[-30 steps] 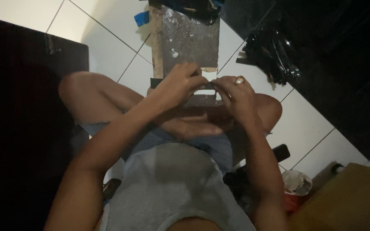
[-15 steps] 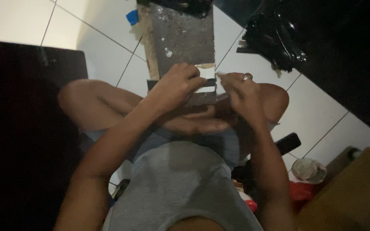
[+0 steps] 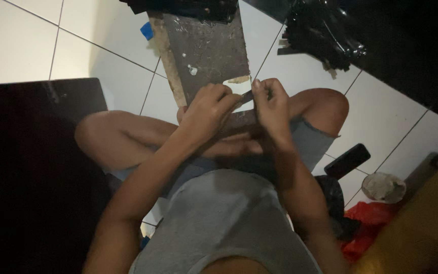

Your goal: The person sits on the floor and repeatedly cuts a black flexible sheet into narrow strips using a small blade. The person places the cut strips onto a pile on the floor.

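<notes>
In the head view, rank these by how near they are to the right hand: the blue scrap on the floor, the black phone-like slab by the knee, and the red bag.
From the right hand:
1. Black slab, on the tile beside the right knee.
2. Blue scrap, up left by the worn board.
3. Red bag, low right, farthest.

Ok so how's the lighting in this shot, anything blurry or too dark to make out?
Head view: dim overall, with light falling on the white floor tiles; the dark panel at the left is near black; both hands are soft-edged, so the small thin piece between them stays unclear; the black plastic pile shows glare.
</notes>
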